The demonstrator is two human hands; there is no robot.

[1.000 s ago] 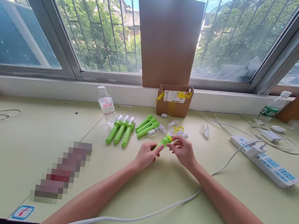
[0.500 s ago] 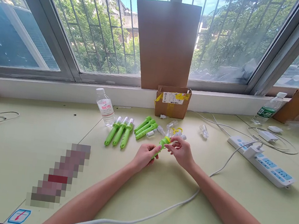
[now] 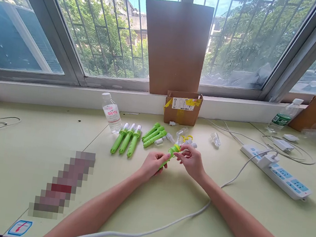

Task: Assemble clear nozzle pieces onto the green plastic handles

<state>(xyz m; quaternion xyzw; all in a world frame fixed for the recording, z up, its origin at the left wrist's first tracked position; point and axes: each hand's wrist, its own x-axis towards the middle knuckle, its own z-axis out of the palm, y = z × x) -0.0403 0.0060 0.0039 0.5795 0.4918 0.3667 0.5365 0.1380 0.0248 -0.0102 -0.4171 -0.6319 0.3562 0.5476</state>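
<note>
My left hand is closed around the lower part of a green plastic tube, which tilts up and away from me. A yellow ring sits around its upper end. Thumb and fingers of my right hand pinch at that ring; the exact contact is partly hidden. Just beyond lie loose yellow rings and several clear ribbed caps. To the left, three green tubes with clear caps lie side by side. Beside them rest several green tubes without clear caps.
A water bottle stands at the back left, another bottle at the back right. A small cardboard box is by the window. On the right lies a power strip; its white cable runs beneath my right forearm.
Almost nothing differs. Both hands keep the same hold on the tube and its yellow ring; only the view has shifted very slightly.
</note>
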